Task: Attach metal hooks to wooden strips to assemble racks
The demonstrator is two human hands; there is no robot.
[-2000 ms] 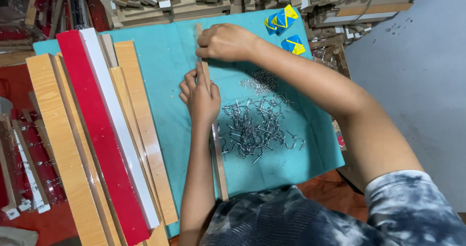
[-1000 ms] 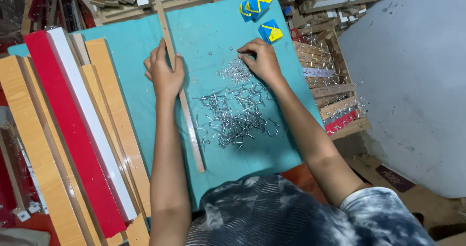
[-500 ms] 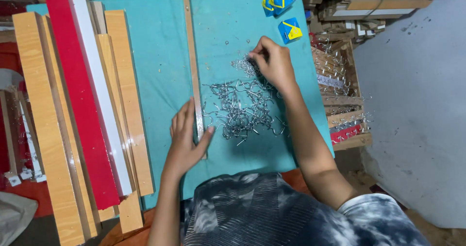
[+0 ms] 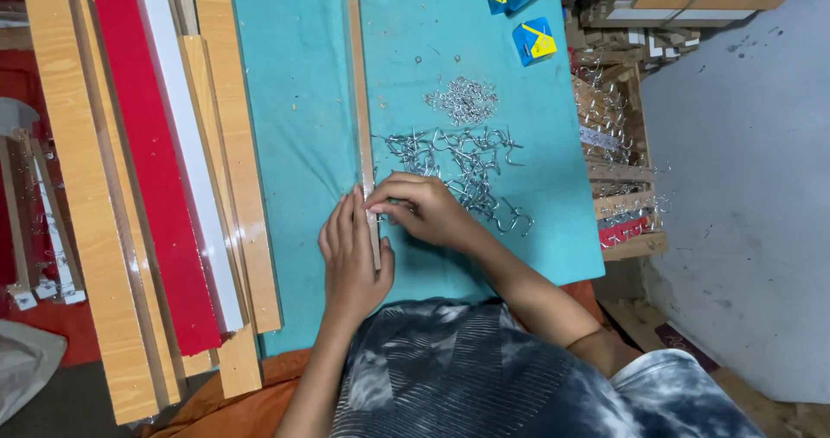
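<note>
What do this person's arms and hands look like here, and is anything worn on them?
Both hands are bare: no gloves, rings, watch or wristband can be seen on the left hand or the right hand. Both forearms are uncovered too. The only clothing in view is a dark grey and white tie-dye patterned garment, seen across the torso and right shoulder.

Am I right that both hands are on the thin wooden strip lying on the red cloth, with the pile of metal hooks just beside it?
Not quite: the head view shows the cloth is teal, not red. The left hand and right hand do meet on the thin wooden strip, with the metal hooks beside it.
</note>
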